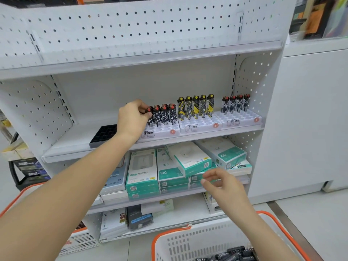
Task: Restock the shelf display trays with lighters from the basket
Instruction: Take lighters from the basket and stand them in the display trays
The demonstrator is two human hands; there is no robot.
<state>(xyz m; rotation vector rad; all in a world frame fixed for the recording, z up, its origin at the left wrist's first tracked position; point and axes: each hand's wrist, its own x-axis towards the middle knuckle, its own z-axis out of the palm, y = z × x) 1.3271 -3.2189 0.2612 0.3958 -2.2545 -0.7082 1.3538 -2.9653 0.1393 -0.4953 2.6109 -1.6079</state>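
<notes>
Filling most of the view, a white pegboard shelf unit (79, 144) carried three white display trays side by side along the right half of its middle shelf. The left tray (162, 131) held a back row of black-and-white lighters with red caps (165, 114); the middle tray (199, 126) held five yellow-capped lighters (195, 106) along its rear edge; the right tray (243, 119), against the shelf's right end, held four red-capped ones (236, 103) at the back. A black empty tray (103, 134) lay at the front edge, left of the white trays. Boxed chargers (143, 170) in teal and white were stacked on the shelf below.

At the bottom right corner stood a white basket with an orange rim (169, 234), with dark lighters (233, 254) lying in a heap inside.

The left hand (131, 119) reached to the left tray's back left corner, its fingers pinching a red-capped lighter (149, 114) at the top, seemingly standing in a slot, though the hand hid its base. The right hand (222, 185) hung above the basket in front of the chargers, fingers loosely curled and holding nothing.
</notes>
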